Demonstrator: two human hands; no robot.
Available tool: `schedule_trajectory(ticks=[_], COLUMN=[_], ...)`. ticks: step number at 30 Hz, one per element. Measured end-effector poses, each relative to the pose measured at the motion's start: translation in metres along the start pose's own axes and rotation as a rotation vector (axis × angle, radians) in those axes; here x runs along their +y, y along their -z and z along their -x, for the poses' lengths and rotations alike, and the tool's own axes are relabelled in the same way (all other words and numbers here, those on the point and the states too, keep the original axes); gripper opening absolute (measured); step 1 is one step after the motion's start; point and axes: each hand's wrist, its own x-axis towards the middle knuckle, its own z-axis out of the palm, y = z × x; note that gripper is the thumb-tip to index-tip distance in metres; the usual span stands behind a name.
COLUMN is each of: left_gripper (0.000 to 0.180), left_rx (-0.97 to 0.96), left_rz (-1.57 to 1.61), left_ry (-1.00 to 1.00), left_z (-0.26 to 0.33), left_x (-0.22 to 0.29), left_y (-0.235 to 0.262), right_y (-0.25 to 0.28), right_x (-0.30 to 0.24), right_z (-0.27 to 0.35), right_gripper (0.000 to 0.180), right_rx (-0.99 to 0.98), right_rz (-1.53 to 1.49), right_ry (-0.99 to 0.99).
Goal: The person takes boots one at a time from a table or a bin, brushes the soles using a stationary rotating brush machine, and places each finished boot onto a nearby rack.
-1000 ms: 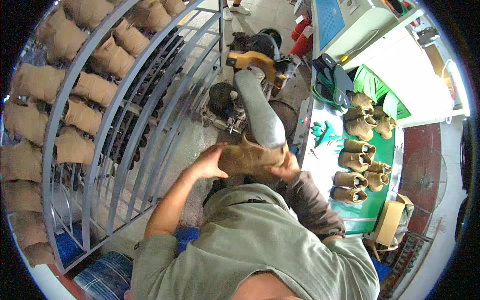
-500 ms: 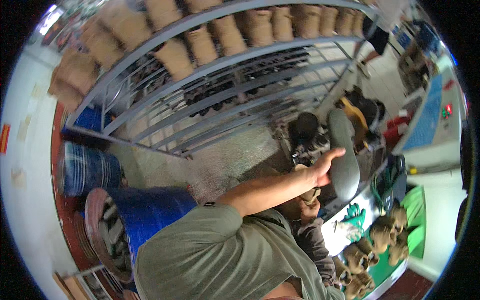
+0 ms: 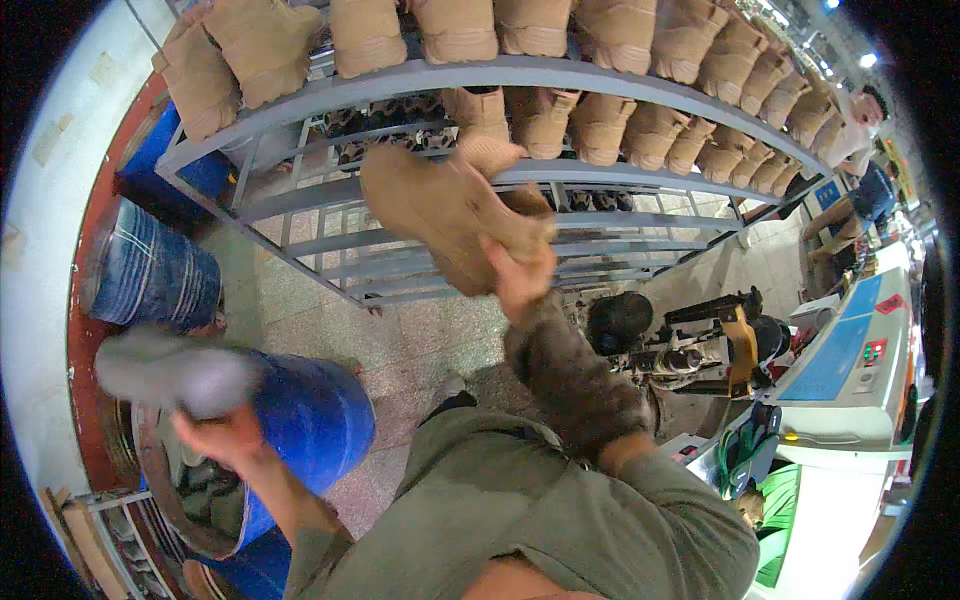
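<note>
Grey metal shelving (image 3: 560, 80) loaded with tan boots fills the background ahead of you. Your right hand (image 3: 520, 275) grips a tan boot (image 3: 450, 205) from below, lifting it up against the rack's middle tier. Your left hand (image 3: 225, 435) clasps a blurred grey shoe last (image 3: 170, 370) above the blue barrel (image 3: 310, 420).

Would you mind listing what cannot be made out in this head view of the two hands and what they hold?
- The grey object in the left hand: motion blur smears its shape.
- The right hand: the tan boot it holds covers most of its fingers.
- The blue barrel: its contents lie behind the left arm.
- The machine on the right: details too small, partly behind the right sleeve.
</note>
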Motion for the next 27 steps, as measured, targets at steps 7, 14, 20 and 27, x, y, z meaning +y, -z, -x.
schedule_trajectory(ticks=[7, 14, 20, 27], left_gripper=[0.075, 0.065, 0.049, 0.039], left_rx=[-0.340, -0.881, -1.154, -1.600], left_rz=[-0.447, -0.513, -0.725, -0.964], left_ry=[0.184, 0.584, 0.807, 0.917], left_z=[-0.016, 0.018, 0.066, 0.164], left_x=[-0.016, -0.144, -0.215, -0.282], left_y=[0.087, 0.029, 0.013, 0.043], right_y=[-0.148, -0.144, -0.027, 0.275], right_x=[0.087, 0.116, 0.111, 0.027], right_z=[-0.095, -0.164, -0.028, 0.296], right_gripper=[0.036, 0.044, 0.074, 0.056], right_rx=[0.317, 0.415, -0.300, 0.018], right_rz=[0.352, 0.274, 0.842, 0.972], right_ry=[0.477, 0.272, 0.142, -0.865])
